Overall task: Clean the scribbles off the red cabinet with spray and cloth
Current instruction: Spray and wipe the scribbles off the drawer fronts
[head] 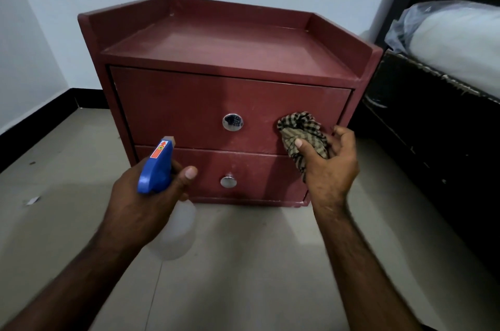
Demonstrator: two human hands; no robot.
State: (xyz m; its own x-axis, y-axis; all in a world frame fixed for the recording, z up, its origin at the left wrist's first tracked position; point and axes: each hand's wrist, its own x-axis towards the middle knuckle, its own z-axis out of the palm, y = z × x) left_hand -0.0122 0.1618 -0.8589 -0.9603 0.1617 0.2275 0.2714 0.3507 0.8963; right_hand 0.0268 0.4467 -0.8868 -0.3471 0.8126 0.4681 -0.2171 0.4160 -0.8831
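A red cabinet (189, 103) with two drawers and round metal knobs stands on the floor against the wall. My left hand (146, 203) grips a spray bottle (157, 168) with a blue trigger head and a pale translucent body, its nozzle pointing towards the drawer fronts. My right hand (330, 160) holds a bunched checked cloth (300, 130), brown and black, against the right part of the upper drawer front, beside its knob (232, 122). No scribbles stand out on the drawer fronts; faint pale smudges show.
A dark bed frame (422, 125) with a plastic-wrapped mattress (457, 41) stands close on the right of the cabinet. Pale tiled floor (243, 263) spreads in front, with small scraps (32, 200) at the left. A black skirting runs along the left wall.
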